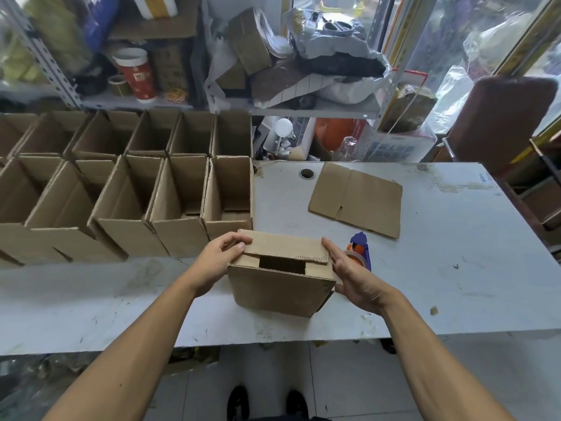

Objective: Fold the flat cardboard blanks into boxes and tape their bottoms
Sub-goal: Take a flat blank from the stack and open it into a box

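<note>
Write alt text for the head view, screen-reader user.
Two bare hands, left hand and right hand, fold the flaps of a cardboard box on a white table. A tape dispenser sits just behind it, a flat blank farther back, and open boxes stand in rows to the left.

Open boxes [127,189] wall off the table's [455,268] left. A tape dispenser [361,250] crowds the right hand [352,278]; beyond lies a flat blank [358,199].

Left hand [219,259]: fingers curled, thumb pressed forward, forearm extended | Right hand [352,276]: fingers straight, palm facing left hand, forearm extended | Hands level, apart.
</note>
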